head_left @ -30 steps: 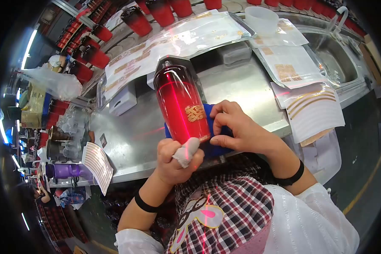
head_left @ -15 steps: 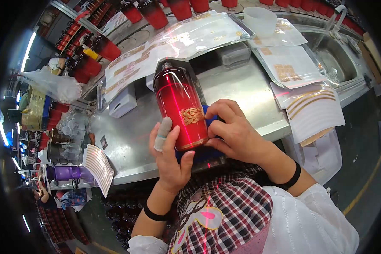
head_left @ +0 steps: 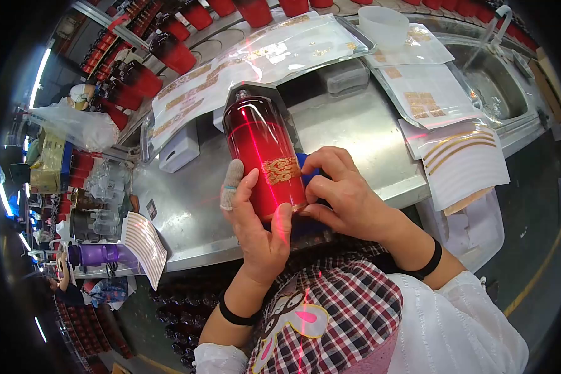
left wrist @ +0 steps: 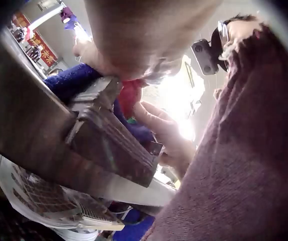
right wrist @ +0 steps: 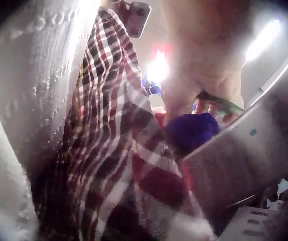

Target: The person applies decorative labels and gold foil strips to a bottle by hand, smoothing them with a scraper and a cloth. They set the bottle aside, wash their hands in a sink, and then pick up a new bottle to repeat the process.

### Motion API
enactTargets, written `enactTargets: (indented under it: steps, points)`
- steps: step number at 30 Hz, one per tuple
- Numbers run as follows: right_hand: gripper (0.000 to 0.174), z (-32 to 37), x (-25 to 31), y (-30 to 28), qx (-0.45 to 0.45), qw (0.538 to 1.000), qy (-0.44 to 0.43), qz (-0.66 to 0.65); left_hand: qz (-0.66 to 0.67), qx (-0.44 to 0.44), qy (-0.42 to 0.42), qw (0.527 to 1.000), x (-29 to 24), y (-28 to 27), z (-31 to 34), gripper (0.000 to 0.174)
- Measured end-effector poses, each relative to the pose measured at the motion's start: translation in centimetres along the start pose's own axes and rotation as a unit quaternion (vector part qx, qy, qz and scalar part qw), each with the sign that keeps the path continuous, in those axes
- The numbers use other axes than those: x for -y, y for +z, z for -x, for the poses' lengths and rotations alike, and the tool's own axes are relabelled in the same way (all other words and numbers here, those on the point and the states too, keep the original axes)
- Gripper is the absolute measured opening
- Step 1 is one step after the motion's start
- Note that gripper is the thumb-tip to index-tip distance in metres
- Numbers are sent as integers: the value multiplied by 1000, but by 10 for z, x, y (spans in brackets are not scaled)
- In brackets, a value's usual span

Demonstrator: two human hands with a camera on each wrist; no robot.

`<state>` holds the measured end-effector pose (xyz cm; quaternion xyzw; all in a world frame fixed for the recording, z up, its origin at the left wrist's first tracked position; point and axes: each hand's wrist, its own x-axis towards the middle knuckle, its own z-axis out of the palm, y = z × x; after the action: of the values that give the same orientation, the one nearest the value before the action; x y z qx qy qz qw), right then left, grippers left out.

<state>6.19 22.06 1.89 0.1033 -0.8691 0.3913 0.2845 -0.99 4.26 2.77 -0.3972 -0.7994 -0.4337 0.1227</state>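
A glossy red bottle (head_left: 255, 142), dark at its shoulder, lies with its neck pointing away, over a blue cloth (head_left: 308, 163). A gold patterned decal (head_left: 281, 170) bands its lower body, and a red laser line runs along it. My left hand (head_left: 258, 234) holds the bottle's lower left side, thumb near the base; a grey cover sits on one finger. My right hand (head_left: 350, 196) is at the right side, fingertips at the decal's end and thumb by the base. The right wrist view shows a thin green strip (right wrist: 223, 103) under its curled fingers.
Decal sheets (head_left: 274, 53) cover a tray behind the bottle. More sheets (head_left: 430, 93) lie right, near a white cup (head_left: 383, 28) and a sink (head_left: 489, 81) with running water. Red bottles (head_left: 171, 53) line the back. A striped sheet (head_left: 144, 249) hangs over the left edge.
The bottle has turned, bringing the decal left toward the middle. My left hand has shifted from the base to the left side; my right fingertips have come onto the decal's end. Background bottles have shifted.
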Motion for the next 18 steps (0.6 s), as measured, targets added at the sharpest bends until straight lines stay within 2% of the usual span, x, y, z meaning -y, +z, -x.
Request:
enactTargets:
  steps: [8, 11, 12, 14, 17, 18]
  points:
    - [28, 1, 0, 2, -1, 1000, 5, 6, 7, 2, -4, 1000, 1, 1, 1, 59]
    - [28, 1, -1, 1, 2, 1000, 3, 0, 67, -61, 16, 996, 6, -5, 17, 49]
    - [28, 1, -2, 1, 0, 1000, 2, -1, -27, -45, 81, 995, 6, -11, 24, 45]
    - [28, 1, -1, 1, -5, 1000, 2, -3, -210, -11, 206, 956, 6, -21, 35, 38]
    - [27, 1, -2, 2, -2, 1000, 6, -3, -275, -21, 257, 926, 9, -13, 37, 31]
    - [26, 1, -2, 2, -2, 1000, 6, -1, -303, -23, 248, 920, 10, -10, 35, 28]
